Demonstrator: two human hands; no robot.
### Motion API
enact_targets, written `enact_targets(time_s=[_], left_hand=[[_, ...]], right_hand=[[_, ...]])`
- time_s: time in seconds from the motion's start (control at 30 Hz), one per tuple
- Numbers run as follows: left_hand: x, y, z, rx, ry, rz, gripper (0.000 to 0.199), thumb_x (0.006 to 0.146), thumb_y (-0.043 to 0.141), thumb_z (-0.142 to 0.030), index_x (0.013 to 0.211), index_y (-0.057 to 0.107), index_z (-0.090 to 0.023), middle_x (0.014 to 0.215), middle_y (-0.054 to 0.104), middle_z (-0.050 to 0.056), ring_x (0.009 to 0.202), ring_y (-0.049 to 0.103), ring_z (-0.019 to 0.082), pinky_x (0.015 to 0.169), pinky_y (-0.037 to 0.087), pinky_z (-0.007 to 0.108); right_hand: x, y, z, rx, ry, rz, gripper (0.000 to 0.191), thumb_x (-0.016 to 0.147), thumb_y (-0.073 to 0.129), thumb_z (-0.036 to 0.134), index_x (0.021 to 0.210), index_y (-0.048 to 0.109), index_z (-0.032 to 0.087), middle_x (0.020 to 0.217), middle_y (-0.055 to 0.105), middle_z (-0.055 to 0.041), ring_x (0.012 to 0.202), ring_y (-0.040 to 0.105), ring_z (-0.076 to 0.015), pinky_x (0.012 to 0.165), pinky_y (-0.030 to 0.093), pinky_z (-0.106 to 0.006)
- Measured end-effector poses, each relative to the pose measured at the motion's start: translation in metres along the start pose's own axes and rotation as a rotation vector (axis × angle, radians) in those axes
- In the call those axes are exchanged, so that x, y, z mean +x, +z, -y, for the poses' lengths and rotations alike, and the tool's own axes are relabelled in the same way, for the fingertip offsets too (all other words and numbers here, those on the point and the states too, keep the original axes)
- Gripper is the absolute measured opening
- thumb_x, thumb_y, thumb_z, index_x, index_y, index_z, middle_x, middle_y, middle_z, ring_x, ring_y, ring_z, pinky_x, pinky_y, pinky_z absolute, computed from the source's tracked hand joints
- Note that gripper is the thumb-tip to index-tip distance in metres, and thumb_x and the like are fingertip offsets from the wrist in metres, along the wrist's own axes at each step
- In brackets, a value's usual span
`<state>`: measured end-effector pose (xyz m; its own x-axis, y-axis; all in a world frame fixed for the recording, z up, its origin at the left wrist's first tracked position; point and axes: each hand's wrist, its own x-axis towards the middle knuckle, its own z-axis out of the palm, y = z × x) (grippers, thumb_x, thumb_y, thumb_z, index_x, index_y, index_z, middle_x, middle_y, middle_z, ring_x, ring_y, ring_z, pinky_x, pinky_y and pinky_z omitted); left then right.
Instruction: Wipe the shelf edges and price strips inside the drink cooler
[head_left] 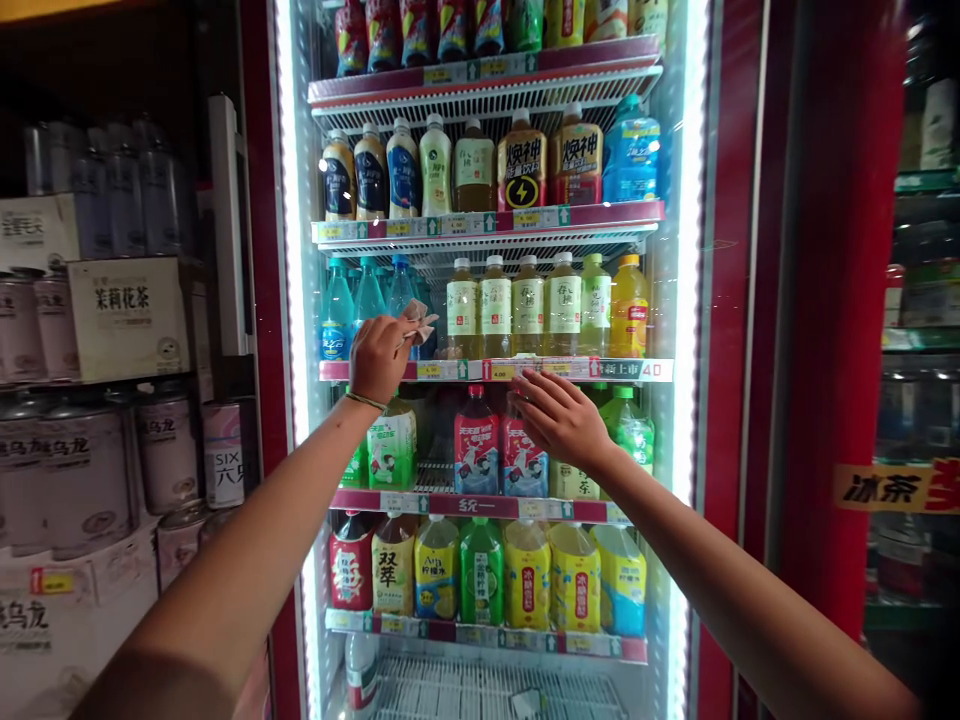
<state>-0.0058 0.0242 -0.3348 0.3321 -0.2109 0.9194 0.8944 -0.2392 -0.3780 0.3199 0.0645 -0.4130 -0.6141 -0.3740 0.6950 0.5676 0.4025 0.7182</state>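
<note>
My left hand (pixel 381 352) is closed around a crumpled, pale tissue (pixel 420 325). It is raised in front of the middle shelf, partly covering the blue bottles (pixel 337 310). A thin band circles that wrist. My right hand (pixel 561 415) holds nothing; its fingers are stretched out and lie nearly flat, pointing left, just below the price strip (pixel 495 370) of the same shelf. Behind it a red-and-blue labelled bottle (pixel 523 460) is partly hidden. Both hands appear to be at the glass front of a lit drinks fridge (pixel 684 420), though contact with the glass cannot be made out.
Several more fridge shelves hold rows of bottles, such as the yellow-labelled bottles (pixel 527 575) lower down. On the left, a dark rack carries pale cans (pixel 82 480) and a jasmine tea carton (pixel 127 315). Another red-framed cabinet (pixel 840 330) stands at the right.
</note>
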Motion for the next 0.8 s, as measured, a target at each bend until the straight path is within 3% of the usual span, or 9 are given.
enact_targets(time_s=[0.07, 0.23, 0.27, 0.33, 0.4, 0.43, 0.6, 0.8], left_hand=[[-0.008, 0.000, -0.006, 0.013, -0.020, -0.002, 0.015, 0.102, 0.056, -0.024, 0.106, 0.070, -0.023, 0.097, 0.072, 0.006, 0.091, 0.064, 0.023, 0.083, 0.051, 0.038], [-0.006, -0.006, 0.004, -0.083, 0.219, 0.240, 0.016, 0.103, 0.055, -0.028, 0.103, 0.071, -0.025, 0.097, 0.074, 0.005, 0.089, 0.066, 0.021, 0.081, 0.051, 0.037], [-0.001, -0.006, 0.010, -0.071, 0.203, 0.227, 0.016, 0.103, 0.056, -0.028, 0.100, 0.071, -0.025, 0.094, 0.073, 0.004, 0.087, 0.065, 0.021, 0.080, 0.051, 0.037], [0.009, -0.003, 0.016, 0.002, 0.036, 0.057, 0.014, 0.102, 0.058, -0.028, 0.101, 0.071, -0.023, 0.093, 0.071, 0.006, 0.088, 0.064, 0.023, 0.079, 0.051, 0.037], [0.014, 0.003, 0.010, 0.053, -0.087, -0.078, 0.014, 0.101, 0.058, -0.026, 0.105, 0.071, -0.022, 0.096, 0.071, 0.007, 0.092, 0.064, 0.025, 0.082, 0.051, 0.038], [0.014, 0.007, 0.004, 0.055, -0.071, -0.078, 0.013, 0.101, 0.058, -0.026, 0.104, 0.070, -0.021, 0.095, 0.071, 0.007, 0.090, 0.063, 0.024, 0.080, 0.050, 0.038], [0.012, 0.013, -0.028, -0.065, 0.309, 0.165, 0.011, 0.102, 0.058, -0.025, 0.103, 0.069, -0.024, 0.095, 0.074, 0.002, 0.084, 0.062, 0.020, 0.077, 0.047, 0.034], [0.029, 0.027, -0.046, 0.014, -0.021, 0.011, 0.014, 0.102, 0.056, -0.024, 0.104, 0.070, -0.021, 0.097, 0.072, 0.007, 0.091, 0.063, 0.024, 0.081, 0.048, 0.038]], right_hand=[[0.001, -0.001, 0.000, -0.006, -0.007, 0.001, 0.035, 0.096, 0.062, 0.022, 0.129, 0.069, 0.014, 0.140, 0.070, -0.0129, 0.136, 0.062, -0.0302, 0.114, 0.054, -0.049], [0.002, -0.002, 0.000, -0.020, -0.008, 0.010, 0.035, 0.096, 0.062, 0.023, 0.129, 0.069, 0.015, 0.140, 0.070, -0.0120, 0.136, 0.062, -0.0297, 0.113, 0.054, -0.048], [0.002, -0.002, 0.001, -0.025, -0.007, 0.006, 0.035, 0.096, 0.062, 0.023, 0.130, 0.069, 0.016, 0.140, 0.070, -0.0116, 0.135, 0.062, -0.0295, 0.113, 0.055, -0.048], [0.002, -0.002, 0.001, -0.027, -0.004, 0.001, 0.036, 0.096, 0.063, 0.023, 0.131, 0.068, 0.016, 0.140, 0.070, -0.0116, 0.136, 0.062, -0.0292, 0.114, 0.054, -0.048], [0.001, -0.001, 0.001, -0.023, -0.003, 0.005, 0.037, 0.096, 0.063, 0.023, 0.132, 0.068, 0.016, 0.141, 0.069, -0.0122, 0.137, 0.061, -0.0295, 0.114, 0.054, -0.049], [0.001, -0.001, 0.001, -0.021, -0.001, 0.010, 0.037, 0.096, 0.063, 0.022, 0.132, 0.068, 0.016, 0.141, 0.069, -0.0123, 0.138, 0.060, -0.0295, 0.115, 0.053, -0.049], [-0.003, 0.002, 0.000, 0.018, 0.027, 0.041, 0.042, 0.096, 0.062, 0.022, 0.138, 0.065, 0.020, 0.145, 0.066, -0.0090, 0.142, 0.056, -0.0271, 0.119, 0.050, -0.048], [-0.003, 0.002, 0.000, 0.019, 0.017, 0.018, 0.041, 0.096, 0.061, 0.022, 0.137, 0.066, 0.018, 0.144, 0.067, -0.0100, 0.141, 0.057, -0.0281, 0.118, 0.051, -0.049]])
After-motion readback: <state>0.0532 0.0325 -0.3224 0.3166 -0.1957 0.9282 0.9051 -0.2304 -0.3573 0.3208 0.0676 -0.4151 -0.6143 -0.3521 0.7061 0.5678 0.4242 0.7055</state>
